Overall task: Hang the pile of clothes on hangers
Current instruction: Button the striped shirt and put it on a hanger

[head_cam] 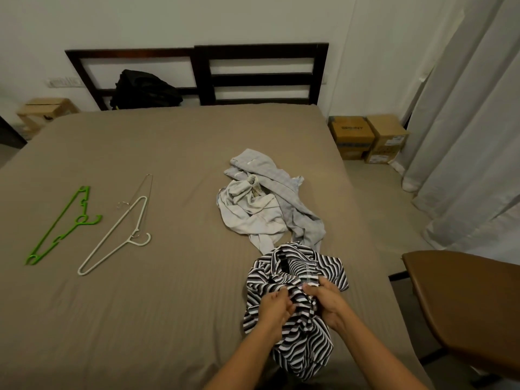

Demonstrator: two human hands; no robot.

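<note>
At the near edge of the bed (168, 305), the striped shirt (304, 342) lies bunched and twisted. Both your hands are clamped on it: left hand (274, 308) and right hand (327, 302) sit close together, fingers curled into the cloth. The remaining pale garments (261, 204) lie toward the middle of the bed, touching the shirt's far end. On the bed's left side lie the green hanger (60, 226), the white hanger (115, 237) and a thin wire hanger (146, 190) that meets the white one.

Recommendation: your grip looks too central to open the garment. Find the collar, which appears to show just beyond your right hand. Work your hands apart to the shoulders and shake the shirt straight. Only then fetch a hanger, since none lies within easy reach of the shirt.
</note>
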